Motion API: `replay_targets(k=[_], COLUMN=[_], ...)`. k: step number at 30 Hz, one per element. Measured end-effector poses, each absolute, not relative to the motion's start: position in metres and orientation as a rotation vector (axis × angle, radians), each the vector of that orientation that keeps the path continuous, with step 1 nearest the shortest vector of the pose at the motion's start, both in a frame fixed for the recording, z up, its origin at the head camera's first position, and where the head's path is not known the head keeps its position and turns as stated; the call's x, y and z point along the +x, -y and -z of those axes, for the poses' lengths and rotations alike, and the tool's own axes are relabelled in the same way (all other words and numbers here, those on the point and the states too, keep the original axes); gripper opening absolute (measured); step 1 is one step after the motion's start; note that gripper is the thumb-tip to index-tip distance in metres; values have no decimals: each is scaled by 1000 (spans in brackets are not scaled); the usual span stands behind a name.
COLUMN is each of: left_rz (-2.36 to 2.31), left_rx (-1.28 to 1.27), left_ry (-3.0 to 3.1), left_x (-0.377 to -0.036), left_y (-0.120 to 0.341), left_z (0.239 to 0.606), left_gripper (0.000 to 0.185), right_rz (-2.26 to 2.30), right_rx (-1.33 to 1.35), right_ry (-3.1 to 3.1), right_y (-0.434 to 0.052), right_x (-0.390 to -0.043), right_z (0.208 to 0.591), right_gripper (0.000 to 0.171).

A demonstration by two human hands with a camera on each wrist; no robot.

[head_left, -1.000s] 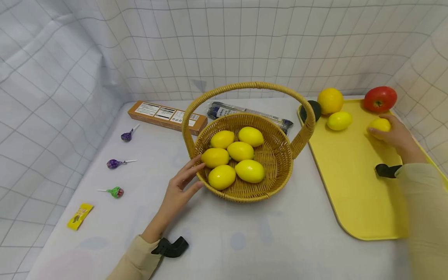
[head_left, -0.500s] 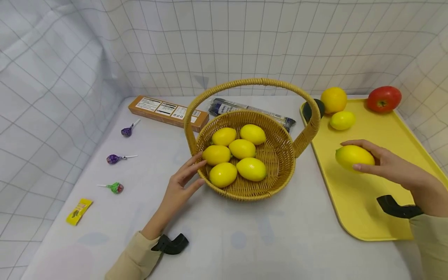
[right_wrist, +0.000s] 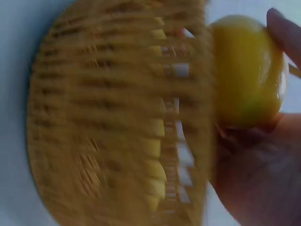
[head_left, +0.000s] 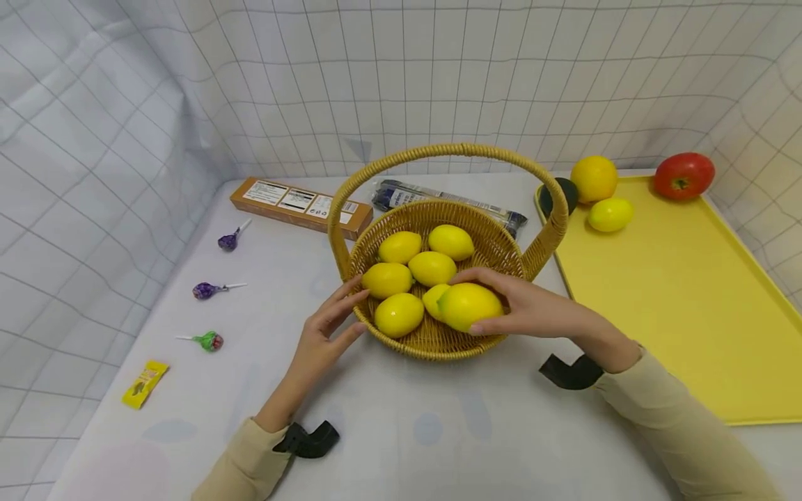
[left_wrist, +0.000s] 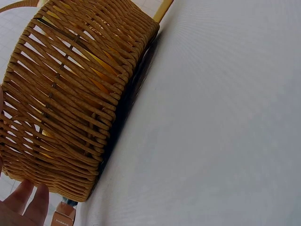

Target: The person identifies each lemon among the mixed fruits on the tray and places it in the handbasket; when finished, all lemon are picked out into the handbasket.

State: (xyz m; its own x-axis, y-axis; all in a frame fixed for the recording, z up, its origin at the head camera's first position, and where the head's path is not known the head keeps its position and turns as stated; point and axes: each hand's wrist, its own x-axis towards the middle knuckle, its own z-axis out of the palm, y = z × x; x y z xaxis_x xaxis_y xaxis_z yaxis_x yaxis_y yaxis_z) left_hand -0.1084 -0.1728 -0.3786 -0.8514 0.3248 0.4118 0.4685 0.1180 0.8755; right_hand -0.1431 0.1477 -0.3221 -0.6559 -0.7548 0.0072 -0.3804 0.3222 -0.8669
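Observation:
A round wicker basket (head_left: 432,353) with a tall arched handle (head_left: 460,149) holds several lemons (head_left: 399,314). My left hand (head_left: 322,337) rests against its left side, fingers lightly spread at the rim. In the left wrist view, those fingertips (left_wrist: 37,200) touch the woven outer wall. Over the basket's right front part, my right hand (head_left: 532,306) grips another lemon (head_left: 470,306) between thumb and fingers, partly covering a lemon below. The right wrist view has this lemon (right_wrist: 247,70) just above the rim, behind the blurred basket wall (right_wrist: 108,103).
On the right lies a yellow tray (head_left: 683,292) with a lemon (head_left: 610,214), an orange (head_left: 593,179), a red tomato-like fruit (head_left: 683,175) and a dark green fruit (head_left: 560,197). Behind the basket are a brown box (head_left: 301,207) and a dark packet (head_left: 451,198). Lollipops (head_left: 207,341) and a yellow sachet (head_left: 145,384) lie left.
My right hand has lifted a lemon off the tray and carried it left over the basket. The left hand has stayed at the basket's rim.

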Motion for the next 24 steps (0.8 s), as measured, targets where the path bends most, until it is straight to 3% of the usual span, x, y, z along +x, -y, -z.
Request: replay_targets(k=[11, 19, 24], left_rz=[1798, 1814, 1813], left_rx=[-809, -809, -816], left_ry=[2253, 2242, 2232], left_x=[-110, -114, -114], left_y=[171, 175, 175], left_z=[378, 387, 390], left_gripper=[38, 40, 40], right_rz=[1099, 1113, 1146], right_rx=[-1148, -1214, -1271], right_ry=[-2309, -2322, -2234], right_y=[-112, -115, -149], right_x=[-136, -136, -132], right_z=[337, 336, 316], right_gripper=[54, 43, 42])
